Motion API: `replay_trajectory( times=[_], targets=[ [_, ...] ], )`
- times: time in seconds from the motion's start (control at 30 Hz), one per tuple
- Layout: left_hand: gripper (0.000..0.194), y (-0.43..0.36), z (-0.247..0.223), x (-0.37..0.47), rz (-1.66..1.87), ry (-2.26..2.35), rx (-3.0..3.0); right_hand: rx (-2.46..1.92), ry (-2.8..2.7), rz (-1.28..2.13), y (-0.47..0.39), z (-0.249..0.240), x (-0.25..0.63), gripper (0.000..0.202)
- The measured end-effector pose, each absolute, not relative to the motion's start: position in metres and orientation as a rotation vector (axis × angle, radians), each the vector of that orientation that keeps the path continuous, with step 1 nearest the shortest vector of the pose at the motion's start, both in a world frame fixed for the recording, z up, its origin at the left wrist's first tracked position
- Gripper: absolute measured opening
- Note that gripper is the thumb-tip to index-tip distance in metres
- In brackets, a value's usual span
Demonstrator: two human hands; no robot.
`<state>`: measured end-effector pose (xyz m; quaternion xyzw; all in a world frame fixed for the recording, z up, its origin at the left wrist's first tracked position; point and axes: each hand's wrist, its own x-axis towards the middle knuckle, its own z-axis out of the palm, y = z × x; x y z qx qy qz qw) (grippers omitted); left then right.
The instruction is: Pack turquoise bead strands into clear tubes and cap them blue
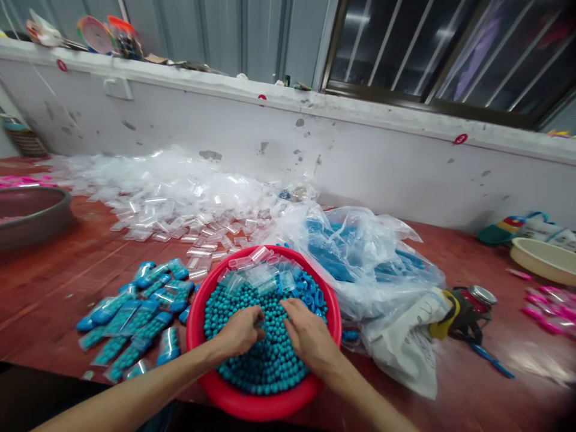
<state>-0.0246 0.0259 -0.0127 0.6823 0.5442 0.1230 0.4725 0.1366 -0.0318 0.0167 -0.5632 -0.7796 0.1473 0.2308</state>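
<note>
A round red basin point(332, 300) holds many small teal beads point(265, 372). At its back lie clear plastic sleeves point(261, 273), with blue caps point(310, 294) to the right of them. My left hand point(243, 330) is over the beads on the left, its fingers curled together; whatever they hold is hidden. My right hand point(306, 330) reaches over the beads from the right, its fingers slightly bent and apart, with nothing visible in them. Left of the basin, filled packets point(139, 315) of teal beads with blue caps lie in a loose pile on the red table point(45, 306).
A heap of clear sleeves point(180, 186) spreads along the wall. Behind and right of the basin sits a plastic bag point(360, 246) of blue pieces. Further right are a jar point(481, 297), a cream basin point(544, 258) and pink items point(551, 309). A grey basin point(36, 222) stands far left.
</note>
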Motion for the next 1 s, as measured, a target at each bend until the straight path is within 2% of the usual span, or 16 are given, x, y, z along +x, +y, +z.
replay_trajectory(
  times=[0.07, 0.17, 0.27, 0.4, 0.57, 0.8, 1.0],
  targets=[
    [0.014, 0.032, -0.020, -0.016, 0.273, 1.376, 1.659, -1.583, -2.052, 0.296, -0.027, 0.019, 0.154, 0.035],
    [0.021, 0.039, -0.033, 0.008, 0.249, 1.373, 1.529, -1.548, -1.933, 0.273, -0.022, 0.016, 0.173, 0.032],
    [0.022, 0.043, -0.043, 0.035, 0.285, 1.286, 1.360, -1.531, -1.771, 0.387, -0.023, 0.010, 0.179, 0.029],
    [0.012, 0.046, -0.043, 0.051, 0.382, 1.033, 1.127, -1.581, -1.576, 0.620, -0.027, 0.004, 0.182, 0.031],
    [0.029, 0.051, -0.027, 0.037, 0.428, 0.745, 0.935, -1.598, -1.473, 0.760, -0.025, 0.005, 0.194, 0.032],
    [0.035, 0.048, -0.020, 0.003, 0.524, 0.690, 0.819, -1.958, -2.058, 0.220, 0.012, 0.024, 0.171, 0.027],
    [0.036, 0.037, -0.015, -0.015, 0.674, 0.760, 0.798, -2.099, -2.287, 0.169, 0.027, 0.002, 0.141, 0.017]
  ],
)
